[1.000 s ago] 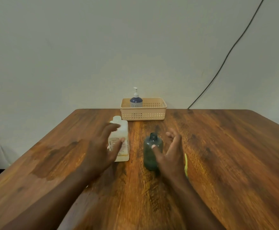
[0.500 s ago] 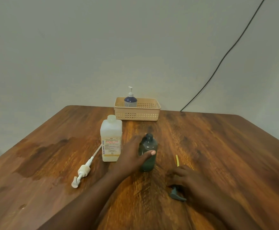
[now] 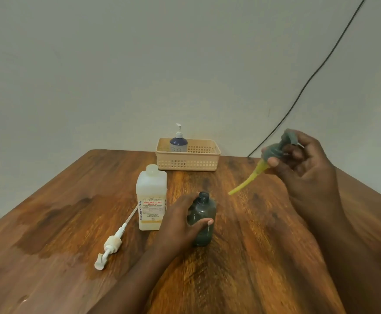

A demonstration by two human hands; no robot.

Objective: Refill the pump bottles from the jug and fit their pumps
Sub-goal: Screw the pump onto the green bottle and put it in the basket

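Left hand: the left hand [image 3: 180, 225] is wrapped round the grey pump bottle [image 3: 202, 219], thumb across its front, fingers behind; the bottle stands upright on the wooden table [image 3: 252, 257] with its neck uncapped.
Right hand: the right hand [image 3: 305, 164] is raised off the table, fingertips pinching the grey pump head [image 3: 275, 149]; the yellow dip tube [image 3: 247, 181] slants down and leftward from the grip, its tip above and to the right of the bottle's mouth, not touching it.
Jug: the white Biochek handrub jug [image 3: 151, 198] stands just left of the left hand, cap off.
White pump: the white pump [image 3: 111, 244] lies flat, left of the jug (tube end at the jug's base).
Basket: the beige basket [image 3: 188, 156], beyond both hands, holds a blue pump bottle [image 3: 178, 141].
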